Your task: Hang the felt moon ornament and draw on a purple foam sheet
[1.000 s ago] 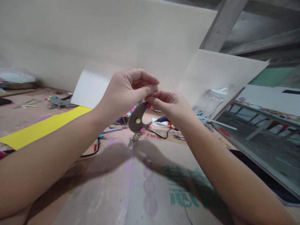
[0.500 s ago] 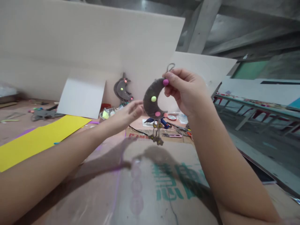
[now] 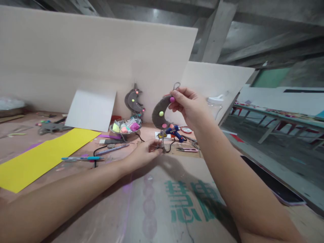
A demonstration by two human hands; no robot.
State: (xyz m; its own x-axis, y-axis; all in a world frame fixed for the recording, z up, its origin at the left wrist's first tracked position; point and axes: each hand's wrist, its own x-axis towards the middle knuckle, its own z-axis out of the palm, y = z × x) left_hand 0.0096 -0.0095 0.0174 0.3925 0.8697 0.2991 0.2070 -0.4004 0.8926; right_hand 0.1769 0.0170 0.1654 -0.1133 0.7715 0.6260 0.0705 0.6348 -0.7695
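Observation:
My right hand [image 3: 191, 104] pinches the upper tip of a grey felt crescent-moon ornament [image 3: 156, 113], just under its cord loop [image 3: 177, 85]. Coloured balls in purple, yellow-green, pink and orange dot the crescent. Strings with a small yellow piece [image 3: 162, 134] hang below it. Down at the end of those strings, my left hand [image 3: 144, 154] closes its fingers on a small grey dangling piece [image 3: 162, 147], partly hidden by the fingertips. The ornament hangs upright above the mat, between both hands.
Similar moon ornaments [image 3: 133, 99] lean on the white board behind. A metal bowl [image 3: 125, 135] holds coloured clay packets. Nearby lie a blue glue gun [image 3: 176, 133], pink snips [image 3: 187, 150], pens [image 3: 82, 158], yellow sheet [image 3: 50, 158] and white card [image 3: 91, 109]. A phone [image 3: 272, 180] rests at right.
My left hand has moved down from beside the crescent to the dangling piece and closed on it. My right hand, still holding the ornament, appears slightly lower and further left.

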